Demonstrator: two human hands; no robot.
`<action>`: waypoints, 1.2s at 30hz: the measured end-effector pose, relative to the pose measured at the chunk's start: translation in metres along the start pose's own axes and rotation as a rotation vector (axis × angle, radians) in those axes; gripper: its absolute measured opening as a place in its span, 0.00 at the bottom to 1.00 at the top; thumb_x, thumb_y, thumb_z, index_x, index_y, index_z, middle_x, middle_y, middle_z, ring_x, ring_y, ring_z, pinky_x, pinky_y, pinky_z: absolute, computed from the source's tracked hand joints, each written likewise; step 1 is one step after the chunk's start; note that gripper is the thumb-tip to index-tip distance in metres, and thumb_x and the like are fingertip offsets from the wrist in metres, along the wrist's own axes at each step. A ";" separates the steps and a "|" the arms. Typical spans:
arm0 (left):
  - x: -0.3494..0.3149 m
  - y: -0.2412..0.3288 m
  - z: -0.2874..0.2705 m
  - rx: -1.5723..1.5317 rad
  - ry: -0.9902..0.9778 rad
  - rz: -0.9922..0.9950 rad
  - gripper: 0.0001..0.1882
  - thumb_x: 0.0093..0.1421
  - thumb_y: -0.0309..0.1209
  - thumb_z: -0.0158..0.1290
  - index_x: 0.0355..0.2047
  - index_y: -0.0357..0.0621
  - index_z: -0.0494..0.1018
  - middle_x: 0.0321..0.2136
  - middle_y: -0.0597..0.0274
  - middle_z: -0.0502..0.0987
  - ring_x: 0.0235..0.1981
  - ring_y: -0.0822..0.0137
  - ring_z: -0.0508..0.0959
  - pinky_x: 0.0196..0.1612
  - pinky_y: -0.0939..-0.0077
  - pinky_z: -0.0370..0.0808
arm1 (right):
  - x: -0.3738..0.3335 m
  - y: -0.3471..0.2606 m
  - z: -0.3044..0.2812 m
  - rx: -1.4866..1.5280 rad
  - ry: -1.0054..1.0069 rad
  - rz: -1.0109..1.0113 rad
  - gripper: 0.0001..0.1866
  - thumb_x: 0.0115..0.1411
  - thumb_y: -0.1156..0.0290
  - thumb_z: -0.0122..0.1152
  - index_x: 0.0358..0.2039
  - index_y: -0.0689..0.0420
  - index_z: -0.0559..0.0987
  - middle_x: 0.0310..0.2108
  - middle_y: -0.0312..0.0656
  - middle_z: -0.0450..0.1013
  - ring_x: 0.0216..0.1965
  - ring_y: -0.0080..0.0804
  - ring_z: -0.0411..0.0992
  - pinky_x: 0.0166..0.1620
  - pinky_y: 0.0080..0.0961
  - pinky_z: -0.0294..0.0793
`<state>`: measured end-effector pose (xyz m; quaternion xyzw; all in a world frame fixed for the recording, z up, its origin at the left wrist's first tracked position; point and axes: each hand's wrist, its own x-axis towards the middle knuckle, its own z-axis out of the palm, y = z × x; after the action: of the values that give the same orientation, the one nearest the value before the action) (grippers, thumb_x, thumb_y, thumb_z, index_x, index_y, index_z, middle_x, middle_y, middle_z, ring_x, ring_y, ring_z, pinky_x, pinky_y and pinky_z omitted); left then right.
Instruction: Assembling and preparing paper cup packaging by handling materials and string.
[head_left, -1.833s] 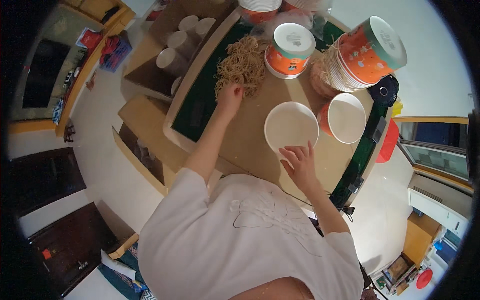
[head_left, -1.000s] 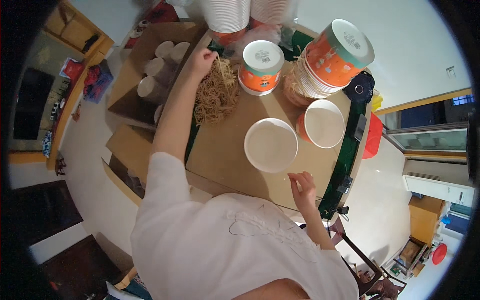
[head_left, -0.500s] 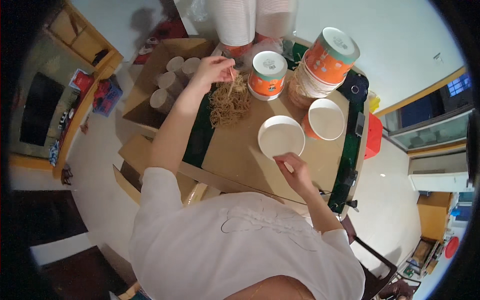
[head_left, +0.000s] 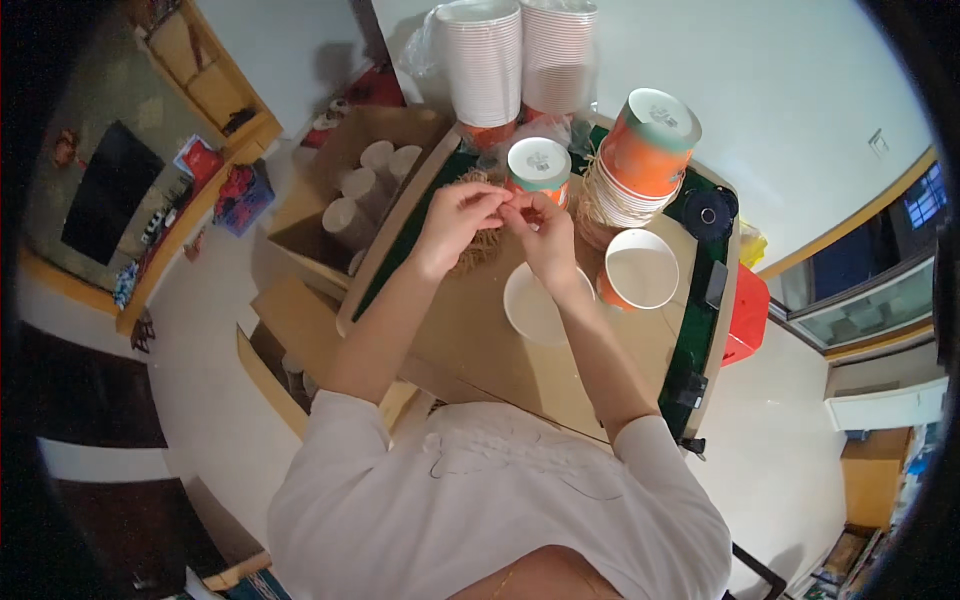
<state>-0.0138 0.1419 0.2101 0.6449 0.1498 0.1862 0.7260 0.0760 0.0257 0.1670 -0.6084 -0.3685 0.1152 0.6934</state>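
Observation:
Above the cardboard-topped table, my left hand (head_left: 460,222) and my right hand (head_left: 545,238) meet, thumbs and fingertips pinched together. My left hand pinches what seems to be a thin tan strand, nearly hidden by the fingers; what my right fingertips grip is too small to make out. Below and behind my left hand lies a tangled pile of raffia-like tan strands (head_left: 480,250), partly covered. An upside-down orange and green paper tub (head_left: 540,160) stands just beyond my fingers. A white-lined paper bowl (head_left: 530,310) sits under my right forearm, open side up, beside an orange paper tub (head_left: 642,268).
At the back right stands a tall stack of upturned orange tubs (head_left: 650,145) with strands around it. Tall stacks of white-rimmed tubs (head_left: 483,70) in plastic rise behind. Left of the table, a cardboard box (head_left: 300,220) holds stacked cups. A dark round object (head_left: 710,212) lies at the right edge.
My left hand has come from the strand pile toward the middle. My right hand has left the bowl's rim and risen to meet it. The view has shifted slightly.

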 end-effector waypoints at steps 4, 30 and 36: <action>0.010 -0.019 -0.013 -0.217 -0.072 -0.004 0.10 0.58 0.24 0.50 0.39 0.33 0.74 0.35 0.57 0.77 0.36 0.69 0.77 0.43 0.74 0.76 | 0.014 0.010 0.003 0.070 0.036 0.078 0.03 0.55 0.77 0.60 0.30 0.62 0.76 0.27 0.34 0.73 0.28 0.17 0.69 0.34 0.16 0.70; 0.084 -0.067 -0.079 0.439 0.395 0.419 0.04 0.50 0.21 0.56 0.28 0.38 0.74 0.24 0.61 0.78 0.26 0.71 0.77 0.32 0.78 0.72 | 0.025 0.014 0.006 0.093 0.071 0.071 0.02 0.56 0.78 0.58 0.28 0.61 0.74 0.27 0.31 0.72 0.29 0.15 0.68 0.34 0.14 0.68; 0.088 -0.065 -0.087 0.387 0.094 0.051 0.10 0.56 0.28 0.55 0.37 0.37 0.76 0.28 0.63 0.78 0.30 0.74 0.76 0.34 0.80 0.73 | 0.036 0.029 0.004 -0.037 0.010 0.082 0.03 0.56 0.76 0.59 0.29 0.61 0.77 0.27 0.32 0.74 0.29 0.15 0.69 0.35 0.14 0.68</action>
<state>0.0293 0.2531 0.1367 0.7666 0.2001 0.2024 0.5757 0.1070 0.0580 0.1534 -0.6361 -0.3417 0.1340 0.6787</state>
